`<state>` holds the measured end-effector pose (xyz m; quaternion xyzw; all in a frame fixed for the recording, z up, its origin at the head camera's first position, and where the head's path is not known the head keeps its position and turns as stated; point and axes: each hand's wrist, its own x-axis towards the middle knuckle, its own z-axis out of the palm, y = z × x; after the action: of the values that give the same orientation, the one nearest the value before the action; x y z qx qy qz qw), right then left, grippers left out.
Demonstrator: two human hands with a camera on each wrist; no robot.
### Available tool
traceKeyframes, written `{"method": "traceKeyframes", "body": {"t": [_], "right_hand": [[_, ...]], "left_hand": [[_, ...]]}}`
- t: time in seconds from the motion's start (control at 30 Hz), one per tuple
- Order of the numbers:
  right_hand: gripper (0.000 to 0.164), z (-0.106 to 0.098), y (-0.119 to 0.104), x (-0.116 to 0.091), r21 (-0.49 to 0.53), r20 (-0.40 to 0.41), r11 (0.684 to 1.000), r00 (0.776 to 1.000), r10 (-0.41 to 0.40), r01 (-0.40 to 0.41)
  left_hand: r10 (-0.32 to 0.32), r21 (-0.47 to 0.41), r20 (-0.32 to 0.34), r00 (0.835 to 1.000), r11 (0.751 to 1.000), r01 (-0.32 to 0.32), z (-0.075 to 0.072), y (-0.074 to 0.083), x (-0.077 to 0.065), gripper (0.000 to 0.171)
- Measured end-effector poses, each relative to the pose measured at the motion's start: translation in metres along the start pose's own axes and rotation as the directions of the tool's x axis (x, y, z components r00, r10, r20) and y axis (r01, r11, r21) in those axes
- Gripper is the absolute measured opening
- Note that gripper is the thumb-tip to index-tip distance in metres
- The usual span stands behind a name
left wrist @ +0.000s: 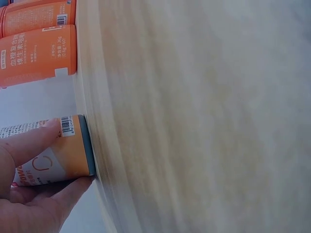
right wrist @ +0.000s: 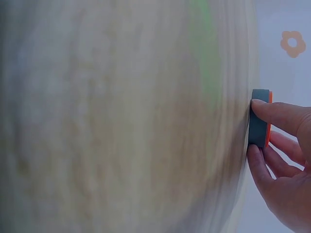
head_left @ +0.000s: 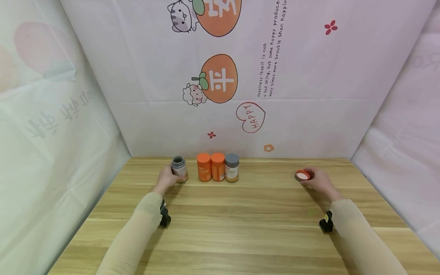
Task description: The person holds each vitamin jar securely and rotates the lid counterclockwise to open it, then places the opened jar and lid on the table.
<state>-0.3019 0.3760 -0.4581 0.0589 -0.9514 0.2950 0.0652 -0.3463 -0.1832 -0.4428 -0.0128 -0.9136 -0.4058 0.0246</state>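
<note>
At the back left of the table, my left hand (head_left: 166, 178) grips an uncapped bottle (head_left: 180, 173) with a grey threaded neck and a white and orange label. In the left wrist view, thumb and fingers wrap the bottle (left wrist: 58, 150), which stands upright with its grey base at the wood. Far to the right, my right hand (head_left: 319, 179) pinches a grey cap (head_left: 302, 175) with an orange inner rim and white inside. The cap lies with its inside facing up, close on the tabletop. In the right wrist view, thumb and fingers hold the cap (right wrist: 259, 119) by its sides.
Two orange bottles (head_left: 204, 168) and a grey-capped bottle (head_left: 232, 169) stand in a row right of the held bottle. The wooden table (head_left: 233, 229) ends at a white printed cloth (head_left: 292, 126) behind, with cloth at both sides too.
</note>
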Motion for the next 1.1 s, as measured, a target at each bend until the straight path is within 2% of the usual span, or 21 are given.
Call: {"method": "traceKeyframes", "body": {"t": [0.43, 0.83, 1.0, 1.1], "right_hand": [[0.062, -0.0019, -0.0002, -0.0012, 0.003, 0.006, 1.000, 1.000, 0.004, -0.004], [0.060, -0.0024, 0.0019, -0.0026, 0.018, 0.004, 1.000, 1.000, -0.001, 0.001], [0.060, -0.0033, 0.0006, -0.0037, 0.027, 0.006, 1.000, 1.000, 0.001, -0.001], [0.060, -0.0040, -0.0002, -0.0054, 0.044, 0.009, 0.999, 1.000, 0.007, -0.007]], "left_hand": [[0.026, 0.011, -0.011, 1.000, 1.000, -0.026, -0.0004, 0.0037, -0.0025, 0.052], [0.018, 0.007, -0.012, 1.000, 1.000, -0.018, 0.0001, 0.0030, -0.0025, 0.052], [0.000, -0.024, -0.021, 1.000, 1.000, -0.001, -0.0010, 0.0052, -0.0071, 0.049], [-0.034, -0.041, -0.033, 0.999, 0.999, 0.032, -0.0020, 0.0068, -0.0102, 0.049]]}}
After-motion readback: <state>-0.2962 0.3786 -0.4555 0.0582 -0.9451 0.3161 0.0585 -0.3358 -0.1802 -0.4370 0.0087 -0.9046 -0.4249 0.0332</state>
